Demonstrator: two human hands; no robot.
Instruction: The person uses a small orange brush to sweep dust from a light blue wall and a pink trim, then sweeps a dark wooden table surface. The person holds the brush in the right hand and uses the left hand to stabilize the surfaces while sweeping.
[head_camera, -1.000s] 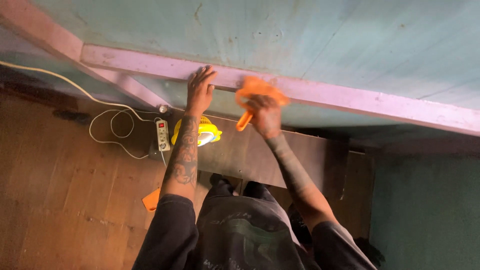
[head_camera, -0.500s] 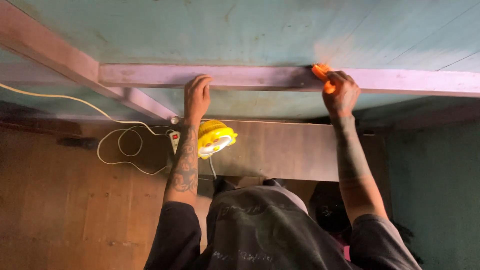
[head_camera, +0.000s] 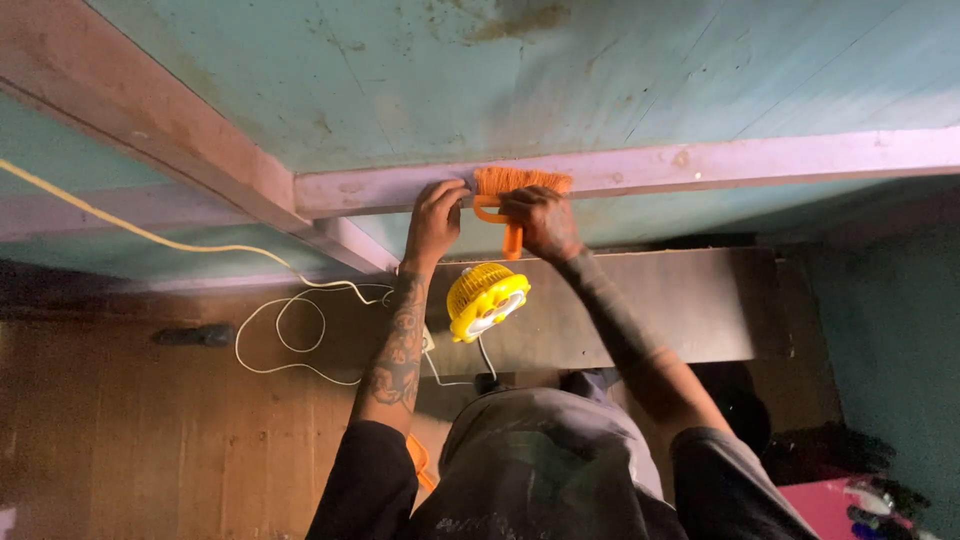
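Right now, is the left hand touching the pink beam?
Touching. The head view shows the left hand pressed flat against the pink beam, fingers on its edge beside the orange brush.

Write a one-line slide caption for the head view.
Right hand presses an orange brush to a pale wooden beam; left hand rests beside it, above a yellow fan.
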